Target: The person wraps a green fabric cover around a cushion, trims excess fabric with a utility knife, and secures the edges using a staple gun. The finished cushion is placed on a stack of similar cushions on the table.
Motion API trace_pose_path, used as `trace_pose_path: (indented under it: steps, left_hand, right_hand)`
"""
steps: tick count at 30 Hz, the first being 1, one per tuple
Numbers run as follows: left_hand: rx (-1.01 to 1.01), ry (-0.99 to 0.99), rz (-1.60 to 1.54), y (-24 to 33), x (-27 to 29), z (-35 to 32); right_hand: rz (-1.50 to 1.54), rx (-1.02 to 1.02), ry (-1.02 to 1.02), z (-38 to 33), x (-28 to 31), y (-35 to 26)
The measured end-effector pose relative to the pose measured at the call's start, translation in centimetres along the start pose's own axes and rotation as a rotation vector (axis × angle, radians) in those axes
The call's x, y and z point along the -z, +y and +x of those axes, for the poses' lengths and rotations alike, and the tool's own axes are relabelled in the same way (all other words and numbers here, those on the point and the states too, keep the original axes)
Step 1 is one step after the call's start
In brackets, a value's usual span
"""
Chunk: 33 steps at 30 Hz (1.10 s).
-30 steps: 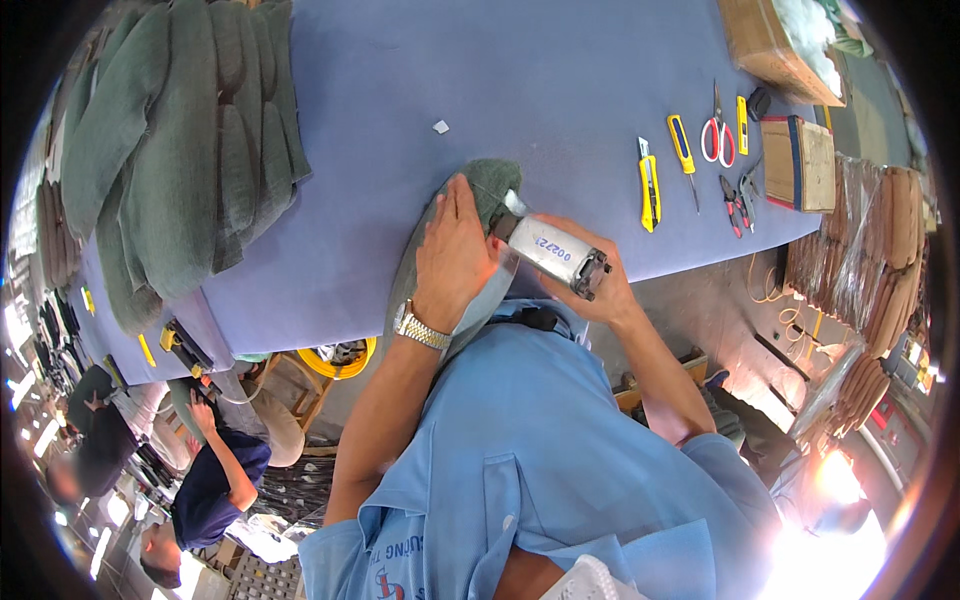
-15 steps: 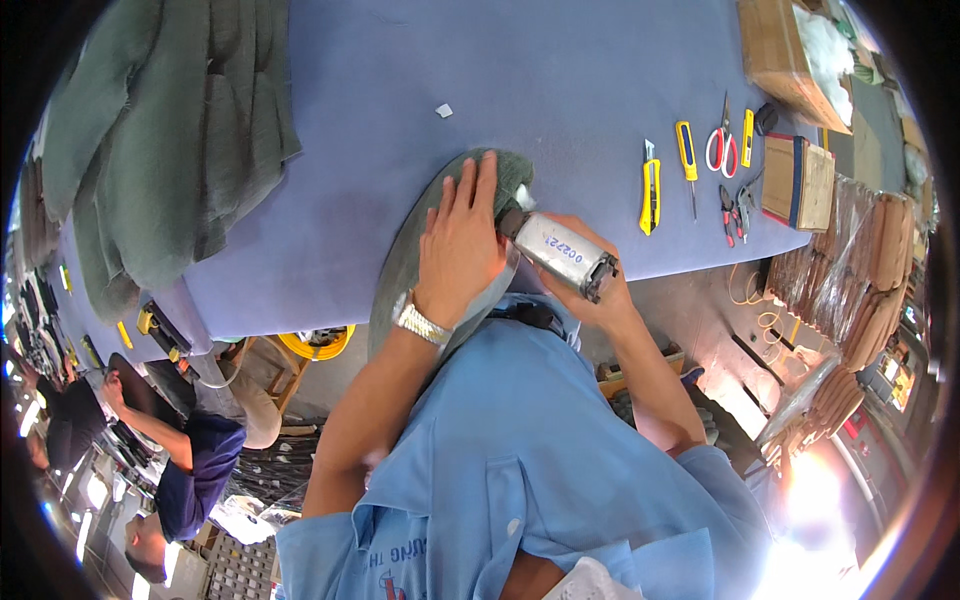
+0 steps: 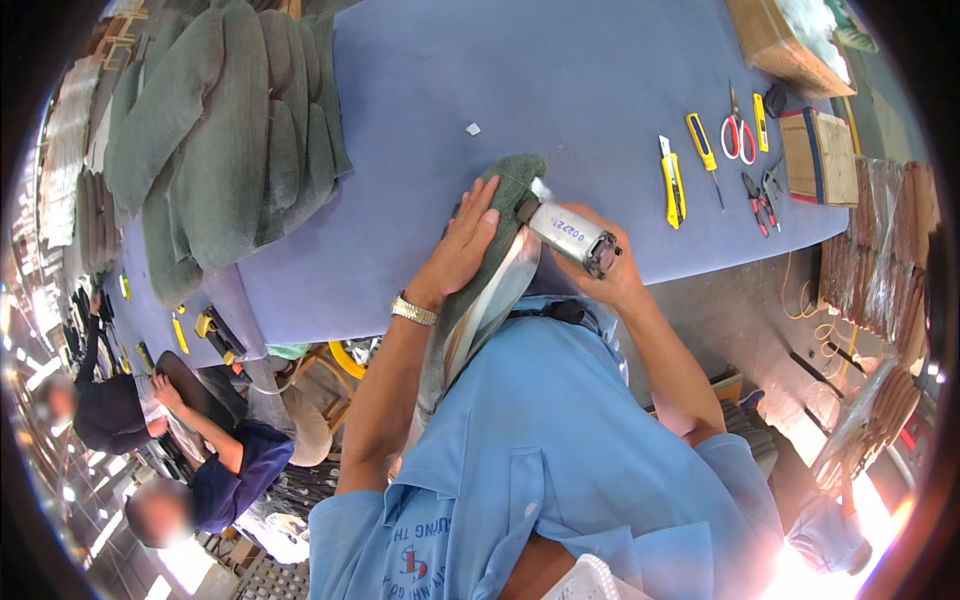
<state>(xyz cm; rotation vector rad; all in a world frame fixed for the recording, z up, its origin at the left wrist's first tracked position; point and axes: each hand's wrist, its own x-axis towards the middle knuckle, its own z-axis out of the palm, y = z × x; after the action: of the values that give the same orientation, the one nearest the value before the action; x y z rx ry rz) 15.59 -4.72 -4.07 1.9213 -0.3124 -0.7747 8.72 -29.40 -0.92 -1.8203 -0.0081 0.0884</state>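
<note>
A curved dark-green fabric-covered pad (image 3: 515, 178) rests tilted at the table's near edge, against my blue shirt. Its pale underside faces partly toward me, and a tuft of white stuffing (image 3: 541, 189) pokes out near the far tip. My left hand (image 3: 455, 252), with a metal-band watch at the wrist, grips the pad's left side, fingers over the fabric. In my right hand (image 3: 607, 265) is a silver staple gun (image 3: 570, 236), its dark nose against or very close to the pad's right edge. The gun hides most of the right fingers.
Green fabric pieces (image 3: 225, 130) are heaped at left. To the right lie a yellow utility knife (image 3: 672, 185), screwdriver (image 3: 702, 145), red-handled scissors (image 3: 738, 138), pliers (image 3: 757, 205) and a box (image 3: 822, 157). A carton with white stuffing (image 3: 785, 50) stands far right. Co-workers (image 3: 225, 475) are at lower left.
My left hand has slid back toward me along the pad, its fingers no longer stretched over the top. More of the pale underside shows. The whole view has shifted, revealing more at left.
</note>
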Motion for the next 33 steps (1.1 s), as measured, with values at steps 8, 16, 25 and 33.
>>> trace_pose_path:
  steps: [8, 16, 25, 33]
  left_hand:
    - [-0.039, 0.242, 0.451, 3.5, -3.0, -1.0]
    - [0.021, 0.244, 0.585, 3.9, -3.0, -1.2]
    - [0.079, 0.234, 0.544, 5.4, -3.3, -1.1]
    - [0.087, 0.274, 0.505, 5.8, -2.7, -0.9]
  right_hand:
    - [-0.044, 0.033, 0.049, -0.5, -0.2, 0.6]
    - [0.000, -0.001, -0.028, -0.9, 0.4, 0.3]
    - [0.121, -0.058, -0.144, 0.6, 1.2, -1.0]
    - [0.034, -0.056, -0.125, 0.7, 0.5, -1.2]
